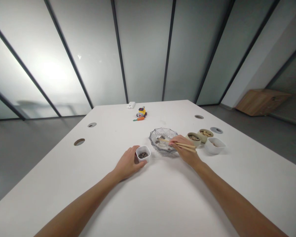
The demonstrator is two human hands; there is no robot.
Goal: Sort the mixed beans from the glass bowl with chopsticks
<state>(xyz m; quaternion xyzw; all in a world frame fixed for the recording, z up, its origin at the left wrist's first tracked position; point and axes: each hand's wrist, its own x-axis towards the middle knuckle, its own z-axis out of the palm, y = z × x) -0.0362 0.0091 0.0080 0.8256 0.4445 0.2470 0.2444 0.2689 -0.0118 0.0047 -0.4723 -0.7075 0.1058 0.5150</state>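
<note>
My left hand [130,163] is wrapped round the side of a small white square cup [143,159] on the table, its thumb at the near side. Small dark seeds or beans [143,155] lie inside the cup. In my right hand [185,152] is a pair of wooden chopsticks [184,145], held over a clear cut-glass bowl [154,146]. The chopstick tips are beside a few dark pieces [158,141] in the bowl; whether they pinch one cannot be made out. My right hand covers part of the bowl's right rim.
Right of the bowl stand two beige round cups [196,143] [205,139] with dry pieces and a white square bowl [215,149]. Farther back are a yellow toy truck [142,113], an orange toy carrot [139,119] and a white box [131,105]. Round holes [79,142] pierce the white table [108,131].
</note>
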